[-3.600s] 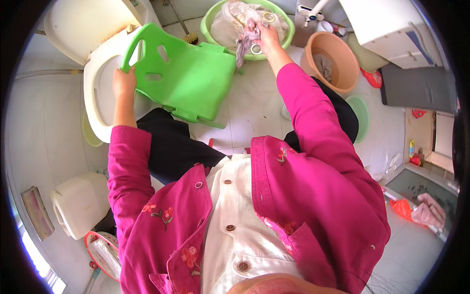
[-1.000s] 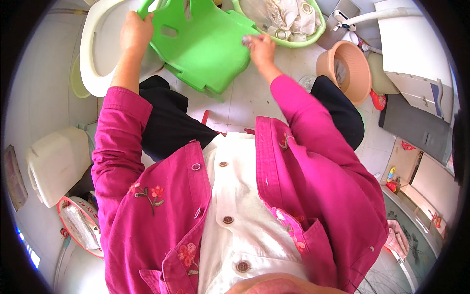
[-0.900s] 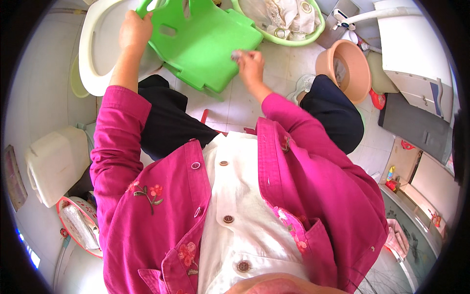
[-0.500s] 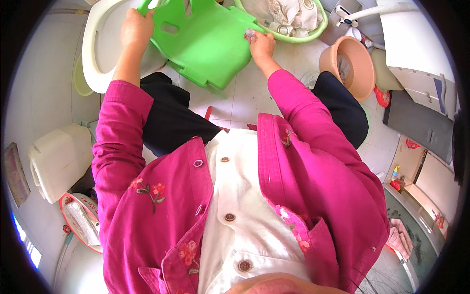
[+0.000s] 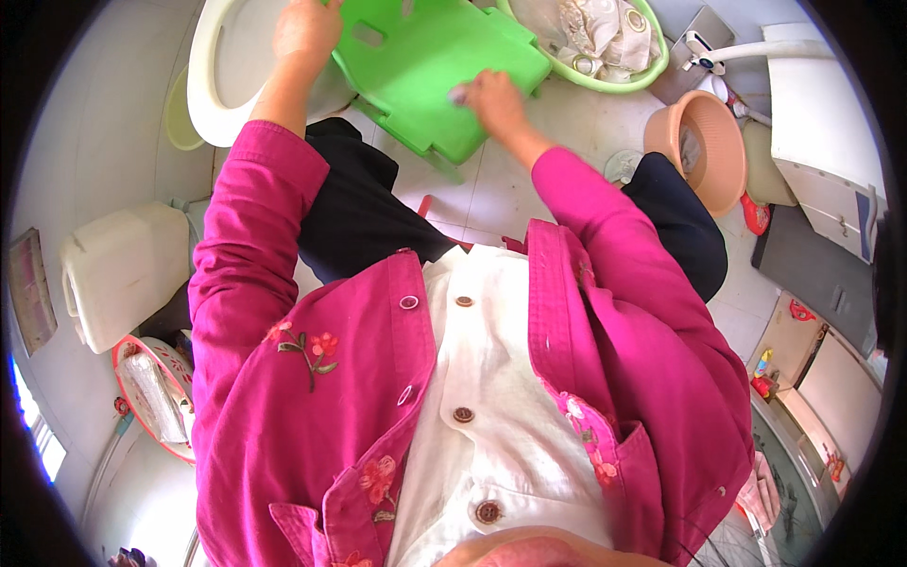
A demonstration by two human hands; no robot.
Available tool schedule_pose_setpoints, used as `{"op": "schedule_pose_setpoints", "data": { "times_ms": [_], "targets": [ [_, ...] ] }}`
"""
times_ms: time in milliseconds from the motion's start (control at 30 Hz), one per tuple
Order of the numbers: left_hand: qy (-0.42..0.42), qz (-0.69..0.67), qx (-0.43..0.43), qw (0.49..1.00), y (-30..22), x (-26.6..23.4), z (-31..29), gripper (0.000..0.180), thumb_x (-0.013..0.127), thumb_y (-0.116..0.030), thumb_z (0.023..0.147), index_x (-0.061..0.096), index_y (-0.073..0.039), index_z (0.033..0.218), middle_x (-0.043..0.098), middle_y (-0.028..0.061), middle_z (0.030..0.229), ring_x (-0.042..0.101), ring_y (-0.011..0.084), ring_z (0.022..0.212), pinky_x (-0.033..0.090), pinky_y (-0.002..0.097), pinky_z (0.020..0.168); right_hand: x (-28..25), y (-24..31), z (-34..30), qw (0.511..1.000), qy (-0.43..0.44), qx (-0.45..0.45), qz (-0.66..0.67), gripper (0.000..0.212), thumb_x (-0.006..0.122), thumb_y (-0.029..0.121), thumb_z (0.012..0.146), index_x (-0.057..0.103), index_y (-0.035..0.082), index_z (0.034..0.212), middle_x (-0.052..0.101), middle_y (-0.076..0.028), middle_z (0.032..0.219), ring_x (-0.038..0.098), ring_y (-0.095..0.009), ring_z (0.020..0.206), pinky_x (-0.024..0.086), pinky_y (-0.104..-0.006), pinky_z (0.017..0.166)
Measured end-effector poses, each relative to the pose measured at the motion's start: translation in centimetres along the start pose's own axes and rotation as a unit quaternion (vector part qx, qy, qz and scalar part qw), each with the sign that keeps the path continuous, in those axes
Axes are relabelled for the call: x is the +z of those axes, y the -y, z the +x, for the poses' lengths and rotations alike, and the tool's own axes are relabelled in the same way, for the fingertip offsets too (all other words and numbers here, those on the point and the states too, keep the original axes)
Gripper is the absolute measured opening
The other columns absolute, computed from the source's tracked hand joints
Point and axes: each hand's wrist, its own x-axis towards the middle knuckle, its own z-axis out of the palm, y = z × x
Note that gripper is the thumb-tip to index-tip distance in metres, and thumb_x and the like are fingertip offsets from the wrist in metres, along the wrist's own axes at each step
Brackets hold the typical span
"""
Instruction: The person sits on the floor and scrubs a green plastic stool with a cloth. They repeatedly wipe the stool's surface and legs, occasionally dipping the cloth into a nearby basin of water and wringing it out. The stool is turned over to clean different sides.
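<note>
1 green chair, left fingers gripping its backrest, right fingers pinching greyish cloth

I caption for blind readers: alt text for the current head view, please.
A person's left hand grips a green chair; the right hand holds a small blurred item over it. To its right are a light-green basin of pale cloth and an orange tub.

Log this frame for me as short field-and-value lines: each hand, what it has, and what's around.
Left hand: grips the left edge of a bright-green plastic chair
Right hand: over the chair, holding a small greyish item, blurred; contact with chair unclear
Right of chair: light-green oval tub holding cream cloth with rings
Further right: orange round basin, greyish cloth inside
Left of chair: white oval toilet seat
</note>
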Motion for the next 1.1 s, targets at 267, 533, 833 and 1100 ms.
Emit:
{"op": "schedule_pose_setpoints", "data": {
  "times_ms": [267, 533, 833, 1100],
  "targets": [
    [0.008, -0.009, -0.007, 1.0, -0.2, 0.1, 0.0, 0.055, 0.06, -0.05, 0.092, 0.054, 0.0, 0.111, 0.067, 0.0263, 0.107, 0.063, 0.0456, 0.103, 0.05, 0.0521, 0.087, 2.0, -2.1, 5.2, 0.994, -0.018, 0.089, -0.063, 0.017, 0.058, 0.022, 0.09, 0.065, 0.014, 0.103, 0.061, -0.018, 0.097, 0.058, -0.04, 0.093, 0.051, -0.0488, 0.075],
    [-0.008, -0.06, 0.024, 0.998, -1.3, -1.1, -1.3, 0.045, 0.061, -0.042, 0.094, 0.053, 0.002, 0.099, 0.065, 0.0301, 0.098, 0.061, 0.0502, 0.095, 0.048, 0.0548, 0.081, 2.4, 4.7, 1.8, 0.993, -0.016, -0.077, 0.085, 0.013, 0.059, 0.021, 0.088, 0.066, 0.017, 0.097, 0.058, -0.012, 0.094, 0.058, -0.033, 0.094, 0.052, -0.0451, 0.075],
    [-0.014, -0.055, 0.025, 0.998, -2.3, -2.0, -2.1, 0.041, 0.062, -0.038, 0.094, 0.05, 0.001, 0.098, 0.065, 0.0293, 0.091, 0.062, 0.0498, 0.089, 0.048, 0.0551, 0.077, 2.5, -7.3, 15.1, 0.956, -0.171, 0.225, -0.083, 0.01, 0.061, 0.02, 0.086, 0.063, 0.016, 0.094, 0.056, -0.01, 0.096, 0.055, -0.032, 0.09, 0.05, -0.0432, 0.073],
    [0.011, -0.047, 0.009, 0.999, -2.1, -2.1, -1.9, 0.041, 0.062, -0.038, 0.094, 0.051, 0.0, 0.1, 0.065, 0.029, 0.094, 0.062, 0.0491, 0.09, 0.048, 0.055, 0.078, 2.8, -1.0, 3.7, 0.996, -0.081, 0.041, -0.003, 0.013, 0.06, 0.018, 0.084, 0.065, 0.013, 0.094, 0.057, -0.012, 0.095, 0.055, -0.032, 0.09, 0.048, -0.0452, 0.072]
  ]
}}
